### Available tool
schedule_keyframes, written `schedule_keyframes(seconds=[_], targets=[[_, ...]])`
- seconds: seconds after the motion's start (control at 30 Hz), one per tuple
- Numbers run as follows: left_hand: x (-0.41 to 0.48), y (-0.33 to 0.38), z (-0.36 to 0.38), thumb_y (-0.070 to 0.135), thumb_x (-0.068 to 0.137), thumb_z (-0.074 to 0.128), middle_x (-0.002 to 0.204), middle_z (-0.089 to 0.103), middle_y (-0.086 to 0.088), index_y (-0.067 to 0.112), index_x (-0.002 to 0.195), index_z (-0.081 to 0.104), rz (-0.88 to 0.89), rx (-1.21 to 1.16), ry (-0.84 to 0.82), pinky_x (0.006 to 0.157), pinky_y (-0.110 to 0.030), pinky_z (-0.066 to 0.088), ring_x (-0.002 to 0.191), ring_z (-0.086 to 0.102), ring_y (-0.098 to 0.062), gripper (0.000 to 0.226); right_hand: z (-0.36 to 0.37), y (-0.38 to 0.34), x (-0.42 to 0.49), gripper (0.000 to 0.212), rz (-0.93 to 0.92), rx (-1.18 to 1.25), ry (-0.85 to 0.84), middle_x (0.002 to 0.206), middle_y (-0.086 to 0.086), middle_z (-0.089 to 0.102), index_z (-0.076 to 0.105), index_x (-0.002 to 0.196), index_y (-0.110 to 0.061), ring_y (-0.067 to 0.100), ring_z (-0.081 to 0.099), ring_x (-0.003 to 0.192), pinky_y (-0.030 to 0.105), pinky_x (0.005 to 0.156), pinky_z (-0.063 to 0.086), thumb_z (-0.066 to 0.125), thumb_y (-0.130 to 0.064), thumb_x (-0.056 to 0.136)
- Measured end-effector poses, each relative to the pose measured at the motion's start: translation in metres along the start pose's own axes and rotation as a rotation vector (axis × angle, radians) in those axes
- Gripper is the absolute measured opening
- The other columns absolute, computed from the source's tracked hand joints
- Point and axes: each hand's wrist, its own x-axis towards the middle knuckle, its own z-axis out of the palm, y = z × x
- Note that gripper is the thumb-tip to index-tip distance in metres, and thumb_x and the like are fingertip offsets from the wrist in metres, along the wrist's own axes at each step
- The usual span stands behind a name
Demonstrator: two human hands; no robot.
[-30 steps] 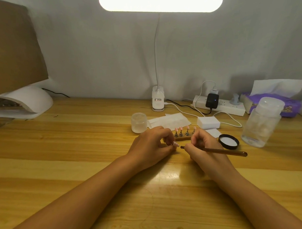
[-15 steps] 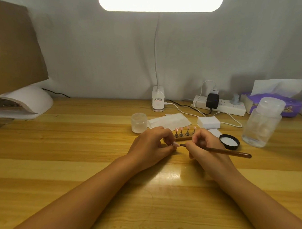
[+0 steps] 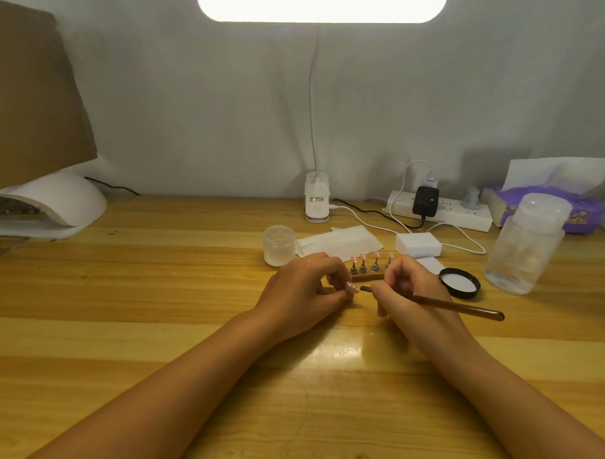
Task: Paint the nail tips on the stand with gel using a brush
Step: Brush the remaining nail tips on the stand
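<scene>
A small wooden stand [image 3: 366, 277] lies on the desk just beyond my hands, with several pink nail tips [image 3: 364, 257] on metal pegs. My left hand [image 3: 303, 294] pinches one pink nail tip [image 3: 352, 287] between its fingertips, in front of the stand. My right hand [image 3: 404, 287] grips a brown brush [image 3: 444, 305] like a pen. The brush's dark tip points left and sits right beside the held nail tip. The brush handle sticks out to the right over the desk.
A frosted jar [image 3: 278, 245] stands behind my left hand, a black lid [image 3: 459, 283] and a clear bottle [image 3: 524, 245] to the right. White wipes [image 3: 339, 241], a white block [image 3: 418, 244], a power strip [image 3: 441, 212], a tissue pack [image 3: 547, 200], a lamp base [image 3: 316, 201] and a curing lamp [image 3: 50, 203] line the back.
The brush handle has swung slightly lower and further right while its tip stays by the held nail tip. My left hand has hardly moved.
</scene>
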Motion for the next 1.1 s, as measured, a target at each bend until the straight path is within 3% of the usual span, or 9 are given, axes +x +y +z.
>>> schedule_keyframes(seconds=[0.17,0.3,0.5,0.7,0.8,0.93,1.1], targets=[[-0.0001,0.0,-0.0007,0.027,0.086,0.073,0.089,0.063,0.013,0.029,0.087,0.068,0.007,-0.01,0.0,0.061,-0.028,0.049,0.065,0.053,-0.001,0.006,0.0,-0.0016,0.0002,0.016,0.012,0.107,-0.048,0.073,-0.003,0.074,0.055,0.091,-0.013,-0.006,0.06,0.056,0.02,0.06,0.043,0.062,-0.027,0.094],[0.0,0.0001,-0.0017,0.023,0.085,0.073,0.091,0.064,0.012,0.027,0.091,0.069,-0.007,-0.008,-0.021,0.063,-0.033,0.052,0.066,0.054,-0.003,0.007,0.001,-0.0019,0.0,0.014,0.019,0.081,-0.104,0.072,-0.002,0.074,0.054,0.091,-0.012,-0.003,0.062,0.055,0.007,0.049,0.041,0.062,-0.023,0.094],[0.0002,-0.0011,-0.0011,0.026,0.086,0.074,0.092,0.065,0.012,0.029,0.091,0.072,-0.007,-0.025,-0.017,0.061,-0.024,0.047,0.066,0.054,0.0,0.006,0.0002,0.0016,0.0001,0.008,0.027,0.031,-0.044,0.068,0.012,0.064,0.055,0.086,-0.008,0.007,0.058,0.054,0.018,0.049,0.046,0.062,-0.012,0.088],[0.0008,-0.0045,-0.0004,0.026,0.085,0.074,0.094,0.067,0.012,0.028,0.095,0.073,-0.02,-0.052,-0.031,0.061,-0.019,0.042,0.065,0.053,0.006,0.01,-0.0015,0.0,0.0009,0.012,0.02,0.177,0.058,0.061,-0.007,0.065,0.056,0.092,-0.017,-0.001,0.058,0.052,0.011,0.047,0.042,0.063,-0.028,0.091],[0.0007,-0.0048,-0.0001,0.024,0.086,0.074,0.094,0.068,0.012,0.027,0.095,0.073,-0.023,-0.071,-0.033,0.06,-0.017,0.039,0.066,0.053,0.009,0.01,-0.0018,-0.0024,-0.0001,0.016,0.009,0.205,0.053,0.068,-0.006,0.069,0.059,0.092,-0.019,-0.002,0.059,0.055,0.013,0.05,0.043,0.065,-0.033,0.088],[0.0001,-0.0036,-0.0005,0.022,0.086,0.074,0.093,0.069,0.013,0.026,0.094,0.071,-0.036,-0.079,-0.03,0.059,-0.016,0.038,0.066,0.053,0.013,0.009,-0.0022,-0.0012,0.0003,0.012,0.044,0.235,0.047,0.071,0.001,0.072,0.054,0.092,-0.014,-0.004,0.058,0.053,0.023,0.06,0.04,0.062,-0.023,0.093],[0.0004,-0.0015,-0.0012,0.021,0.086,0.074,0.094,0.067,0.011,0.026,0.09,0.071,-0.034,-0.073,-0.041,0.061,-0.017,0.037,0.068,0.052,0.009,0.008,-0.0015,0.0,-0.0006,0.016,0.058,0.196,0.034,0.066,0.003,0.071,0.053,0.085,-0.01,0.006,0.05,0.045,0.018,0.048,0.041,0.058,-0.022,0.095]])
